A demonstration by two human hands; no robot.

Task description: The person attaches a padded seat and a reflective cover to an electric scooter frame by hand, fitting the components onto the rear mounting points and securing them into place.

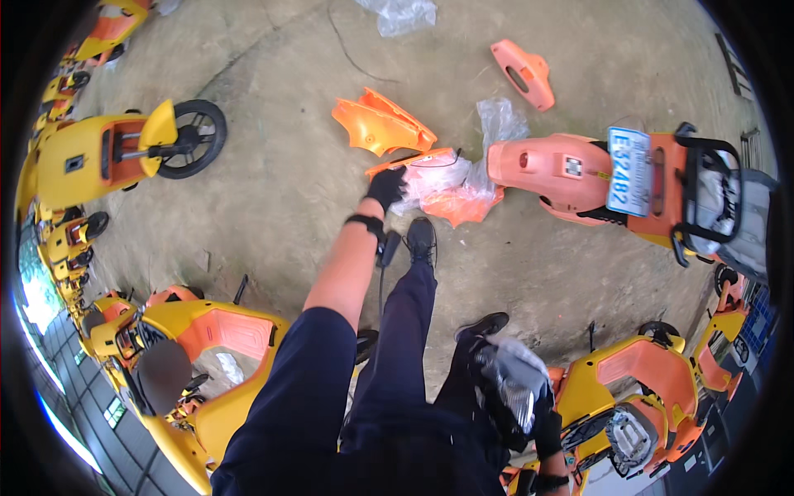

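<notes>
My left hand (386, 188), in a black glove, reaches down to the floor. Its fingers are closed at the left end of an orange plastic panel (422, 159). Beside that panel lie clear plastic wrap (442, 178) and another orange piece (463, 205) partly inside it. A pair of bright orange curved body panels (380, 124) rests just beyond. At my right thigh, my right hand (546, 426), also gloved in black, grips a grey part with a shiny clear lens (518, 388), which looks like a headlight. Its fingers are partly hidden in shadow.
To the right stands an orange scooter (550, 174) with a plate and black rack. A yellow scooter (83, 161) with its front wheel stands at left. More scooters flank me, near left (215, 331) and near right (612, 372). A salmon-coloured cover (523, 74) lies farther off.
</notes>
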